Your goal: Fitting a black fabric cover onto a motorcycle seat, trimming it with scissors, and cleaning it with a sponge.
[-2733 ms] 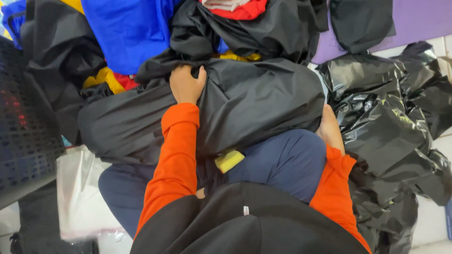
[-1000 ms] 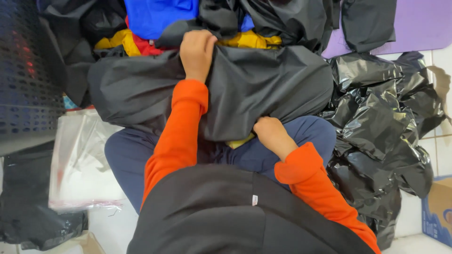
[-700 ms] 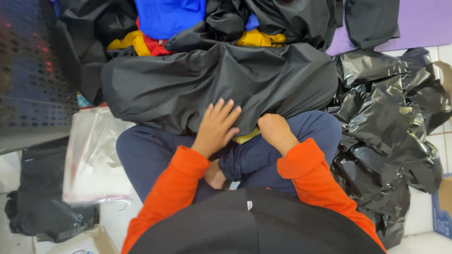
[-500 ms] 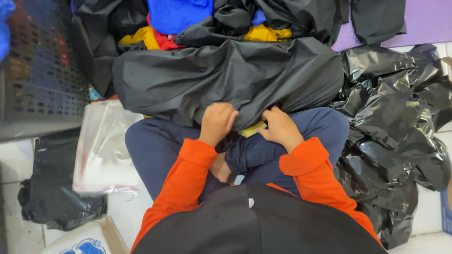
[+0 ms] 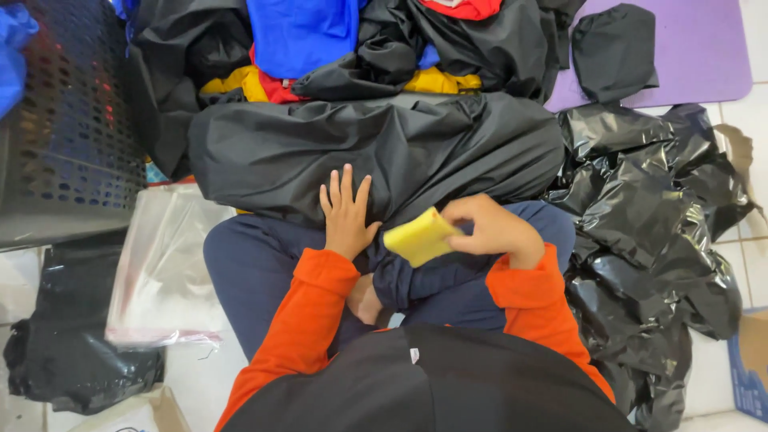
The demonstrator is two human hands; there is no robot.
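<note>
Right now my left hand (image 5: 346, 210) lies flat, fingers spread, on the black garment (image 5: 376, 148) across my lap, pinning it so it doesn't slide. My right hand (image 5: 490, 230) pinches a small yellow card (image 5: 421, 237) by its edge, just at the garment's near hem, over my knee. Crumpled black plastic bags (image 5: 652, 232) sit to my right.

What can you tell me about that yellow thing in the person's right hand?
The yellow piece is small, flat and roughly rectangular, plain pale yellow, soft-looking like cloth or sponge. It tilts with one corner toward the left hand. The right hand pinches its right edge over the lap, in front of the black garment. Nothing else visibly touches it.
</note>
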